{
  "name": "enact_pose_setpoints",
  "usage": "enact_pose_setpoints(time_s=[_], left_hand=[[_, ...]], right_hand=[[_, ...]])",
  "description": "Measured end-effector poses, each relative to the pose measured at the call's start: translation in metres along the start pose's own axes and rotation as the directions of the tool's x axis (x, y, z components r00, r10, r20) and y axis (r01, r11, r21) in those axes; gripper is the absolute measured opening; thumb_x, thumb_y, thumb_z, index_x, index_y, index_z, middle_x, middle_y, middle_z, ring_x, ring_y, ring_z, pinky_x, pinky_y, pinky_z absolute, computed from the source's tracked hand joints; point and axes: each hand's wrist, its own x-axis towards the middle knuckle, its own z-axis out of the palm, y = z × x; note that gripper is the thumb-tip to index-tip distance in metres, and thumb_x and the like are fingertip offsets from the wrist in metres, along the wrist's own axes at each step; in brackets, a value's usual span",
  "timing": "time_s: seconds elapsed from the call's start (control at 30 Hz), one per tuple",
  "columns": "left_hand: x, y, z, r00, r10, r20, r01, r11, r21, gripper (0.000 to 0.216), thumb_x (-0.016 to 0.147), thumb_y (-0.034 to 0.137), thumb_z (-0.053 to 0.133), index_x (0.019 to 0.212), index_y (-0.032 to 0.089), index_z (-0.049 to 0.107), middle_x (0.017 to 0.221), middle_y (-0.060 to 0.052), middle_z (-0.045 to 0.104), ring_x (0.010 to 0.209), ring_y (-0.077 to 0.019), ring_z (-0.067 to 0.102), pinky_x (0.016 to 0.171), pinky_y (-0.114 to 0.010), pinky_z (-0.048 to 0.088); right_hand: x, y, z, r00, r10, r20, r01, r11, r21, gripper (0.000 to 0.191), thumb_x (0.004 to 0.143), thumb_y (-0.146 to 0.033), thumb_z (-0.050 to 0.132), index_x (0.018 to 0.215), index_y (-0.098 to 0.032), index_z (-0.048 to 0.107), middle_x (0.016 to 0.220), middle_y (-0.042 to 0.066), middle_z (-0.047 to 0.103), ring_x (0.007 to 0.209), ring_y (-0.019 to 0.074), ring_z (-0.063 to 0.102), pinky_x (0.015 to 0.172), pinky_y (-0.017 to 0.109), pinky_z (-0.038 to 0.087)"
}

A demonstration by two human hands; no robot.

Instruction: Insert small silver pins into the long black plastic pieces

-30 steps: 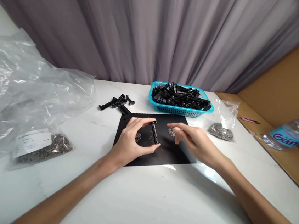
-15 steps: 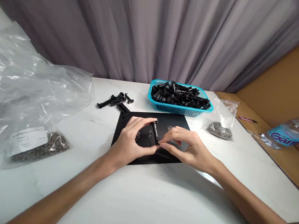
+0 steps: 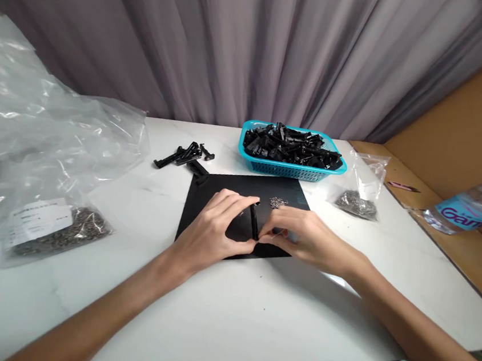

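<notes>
A slim black plastic bar (image 3: 254,220) stands over the black mat (image 3: 208,198). My left hand (image 3: 212,232) grips it end to end, fingers at its far tip and thumb at its near tip. The fingertips of my right hand (image 3: 302,234) pinch together at the bar's near end; what they hold is too small to make out. A small heap of tiny metal pieces (image 3: 276,202) lies on the mat just beyond my right hand.
A turquoise basket (image 3: 265,169) full of black parts stands behind the mat. Loose black bars (image 3: 182,157) lie at the mat's far left corner. Bags of small metal parts (image 3: 52,229) (image 3: 355,204) lie left and right. A clear plastic bottle (image 3: 472,207) is at the right.
My right hand came in from the metal heap to the bar's near end and pinched shut there. Both hands and the bar shifted slightly toward me.
</notes>
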Motion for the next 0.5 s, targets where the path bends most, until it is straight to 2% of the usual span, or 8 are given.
enact_pose_setpoints(time_s=[0.07, 0.23, 0.4, 0.5], left_hand=[[0.0009, 0.0002, -0.0010, 1.000, 0.010, -0.024, -0.009, 1.000, 0.027, 0.060, 0.079, 0.013, 0.076, 0.134, 0.021, 0.057, 0.111, -0.008, 0.070, 0.107, -0.0271, 0.062, 0.095, -0.043, 0.056], [0.0012, -0.0013, -0.0019, 0.996, 0.078, -0.030, -0.076, 0.994, 0.077, 0.052, 0.083, 0.020, 0.074, 0.132, 0.019, 0.058, 0.103, -0.009, 0.069, 0.099, -0.0269, 0.062, 0.091, -0.045, 0.057], [-0.0011, -0.0048, 0.0009, 0.987, 0.151, -0.047, -0.145, 0.984, 0.108, 0.052, 0.082, 0.018, 0.073, 0.132, 0.016, 0.057, 0.103, -0.011, 0.069, 0.099, -0.0280, 0.062, 0.090, -0.046, 0.057], [-0.0008, -0.0056, 0.0012, 0.993, 0.111, -0.043, -0.107, 0.991, 0.082, 0.051, 0.081, 0.019, 0.074, 0.131, 0.018, 0.059, 0.102, -0.009, 0.069, 0.098, -0.0270, 0.062, 0.091, -0.045, 0.057]], right_hand=[[0.0009, 0.0015, -0.0004, 0.998, 0.056, -0.024, -0.054, 0.994, 0.093, 0.007, 0.098, -0.024, 0.067, 0.093, -0.023, 0.073, 0.086, 0.001, 0.072, 0.076, 0.0161, 0.059, 0.069, 0.028, 0.044], [0.0034, 0.0029, -0.0018, 0.990, 0.138, 0.023, -0.140, 0.955, 0.260, 0.010, 0.095, -0.031, 0.072, 0.089, -0.023, 0.077, 0.085, 0.000, 0.075, 0.071, 0.0143, 0.059, 0.066, 0.027, 0.043], [0.0050, 0.0016, -0.0010, 0.984, 0.166, 0.069, -0.179, 0.946, 0.272, 0.015, 0.095, -0.034, 0.072, 0.087, -0.022, 0.077, 0.083, 0.000, 0.075, 0.070, 0.0139, 0.058, 0.064, 0.028, 0.042], [0.0056, 0.0010, 0.0009, 0.984, 0.170, 0.055, -0.178, 0.957, 0.231, 0.015, 0.096, -0.033, 0.071, 0.088, -0.023, 0.077, 0.083, 0.000, 0.074, 0.068, 0.0137, 0.056, 0.064, 0.028, 0.041]])
